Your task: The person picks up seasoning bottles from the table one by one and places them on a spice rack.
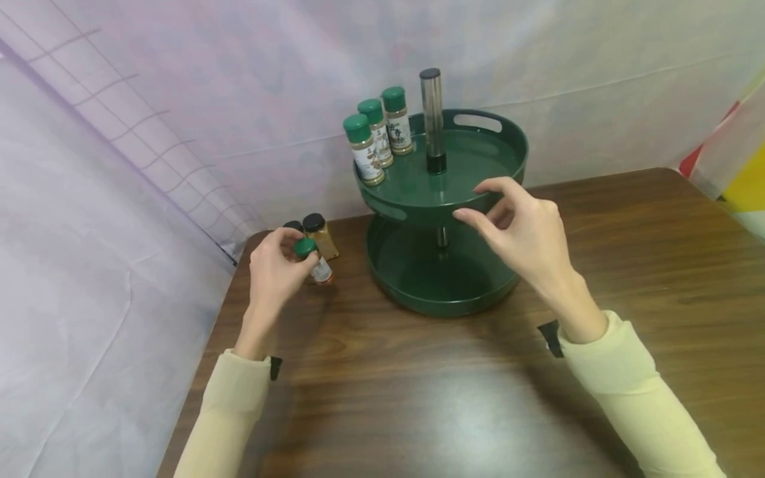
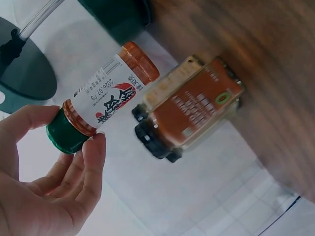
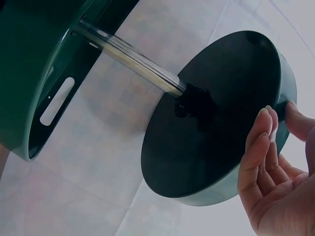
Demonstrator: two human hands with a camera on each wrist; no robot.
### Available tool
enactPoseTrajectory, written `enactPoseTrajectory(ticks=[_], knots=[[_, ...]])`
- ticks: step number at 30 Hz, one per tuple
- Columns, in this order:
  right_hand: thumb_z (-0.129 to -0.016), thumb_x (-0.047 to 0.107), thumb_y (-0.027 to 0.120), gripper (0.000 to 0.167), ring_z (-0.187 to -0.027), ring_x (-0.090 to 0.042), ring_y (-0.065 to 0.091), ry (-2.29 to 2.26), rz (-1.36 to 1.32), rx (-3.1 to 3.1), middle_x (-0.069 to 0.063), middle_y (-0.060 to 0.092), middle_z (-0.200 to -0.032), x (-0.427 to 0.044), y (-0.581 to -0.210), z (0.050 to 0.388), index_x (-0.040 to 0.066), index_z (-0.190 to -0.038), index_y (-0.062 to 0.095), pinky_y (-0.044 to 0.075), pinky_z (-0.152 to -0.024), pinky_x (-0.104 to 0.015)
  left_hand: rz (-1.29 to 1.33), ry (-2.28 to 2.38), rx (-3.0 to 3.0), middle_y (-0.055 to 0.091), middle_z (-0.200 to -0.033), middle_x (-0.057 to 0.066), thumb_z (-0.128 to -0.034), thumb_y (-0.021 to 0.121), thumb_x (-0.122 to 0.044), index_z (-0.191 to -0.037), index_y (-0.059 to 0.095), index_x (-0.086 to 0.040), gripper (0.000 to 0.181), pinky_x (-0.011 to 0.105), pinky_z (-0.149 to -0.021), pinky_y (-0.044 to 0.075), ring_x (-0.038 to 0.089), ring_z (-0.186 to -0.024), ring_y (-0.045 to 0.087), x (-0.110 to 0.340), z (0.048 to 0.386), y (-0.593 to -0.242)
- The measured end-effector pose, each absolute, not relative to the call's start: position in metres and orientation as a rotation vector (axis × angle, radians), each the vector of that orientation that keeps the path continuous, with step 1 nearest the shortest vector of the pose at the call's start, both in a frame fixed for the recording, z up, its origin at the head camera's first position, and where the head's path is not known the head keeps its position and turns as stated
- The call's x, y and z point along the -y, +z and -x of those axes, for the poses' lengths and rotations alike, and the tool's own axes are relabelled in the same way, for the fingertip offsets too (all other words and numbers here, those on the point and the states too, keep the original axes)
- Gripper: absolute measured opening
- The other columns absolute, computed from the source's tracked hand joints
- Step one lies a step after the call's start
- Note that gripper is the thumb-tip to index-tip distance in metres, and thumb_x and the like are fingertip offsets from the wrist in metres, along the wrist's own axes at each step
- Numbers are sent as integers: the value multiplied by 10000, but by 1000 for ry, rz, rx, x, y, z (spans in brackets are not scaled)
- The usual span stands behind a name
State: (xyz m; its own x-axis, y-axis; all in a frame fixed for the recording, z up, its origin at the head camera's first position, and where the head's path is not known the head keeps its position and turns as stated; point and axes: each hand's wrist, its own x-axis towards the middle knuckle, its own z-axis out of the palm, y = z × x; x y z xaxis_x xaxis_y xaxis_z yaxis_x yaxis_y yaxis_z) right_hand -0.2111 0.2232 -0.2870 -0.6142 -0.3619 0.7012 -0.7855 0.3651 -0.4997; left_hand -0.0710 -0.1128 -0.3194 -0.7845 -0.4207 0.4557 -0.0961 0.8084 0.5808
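Observation:
My left hand [image 1: 271,269] pinches the green cap of a small spice jar [image 2: 106,96] with red contents and a white label. In the head view this jar is tilted above the table's left part, beside two black-capped jars. My right hand [image 1: 528,232] is at the front right rim of a green two-tier turntable rack [image 1: 442,302], thumb and index finger bent with a gap between them. Whether they touch the rim cannot be told. Three green-capped spice jars [image 1: 364,156] stand at the left of the upper tier.
One black-capped jar [image 1: 321,238] stands at the table's back left, the other partly hidden behind my left hand. A metal post with a black top [image 1: 431,113] rises from the rack's middle. A pale cloth [image 1: 287,79] hangs behind the wooden table [image 1: 370,398].

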Motion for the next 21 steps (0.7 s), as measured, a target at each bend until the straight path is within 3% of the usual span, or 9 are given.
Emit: enactPoseTrajectory(ticks=[10, 18, 21], knots=[[-859, 264, 828, 373, -546, -154, 609, 1196, -1003, 2128, -49, 668, -649, -223, -288, 212, 41, -1120, 680, 399, -536, -228, -372, -699, 2386, 716, -961, 157, -846, 752, -142, -1116, 675, 0, 315, 301, -658, 534, 259, -754, 687, 107, 69, -294], [-857, 268, 830, 384, -547, -154, 603, 1202, -1000, 2118, -50, 665, -647, -223, -289, 212, 40, -1127, 679, 391, -536, -228, -355, -683, 2382, 709, -987, 162, -853, 732, -141, -1104, 673, 8, 297, 380, -673, 551, 281, -759, 693, 103, 66, -278], [-857, 269, 830, 387, -547, -151, 601, 1204, -1005, 2108, -50, 666, -648, -223, -289, 212, 40, -1131, 679, 387, -536, -225, -343, -674, 2376, 700, -984, 154, -852, 729, -140, -1099, 674, 11, 295, 357, -660, 542, 279, -749, 688, 101, 66, -272]])
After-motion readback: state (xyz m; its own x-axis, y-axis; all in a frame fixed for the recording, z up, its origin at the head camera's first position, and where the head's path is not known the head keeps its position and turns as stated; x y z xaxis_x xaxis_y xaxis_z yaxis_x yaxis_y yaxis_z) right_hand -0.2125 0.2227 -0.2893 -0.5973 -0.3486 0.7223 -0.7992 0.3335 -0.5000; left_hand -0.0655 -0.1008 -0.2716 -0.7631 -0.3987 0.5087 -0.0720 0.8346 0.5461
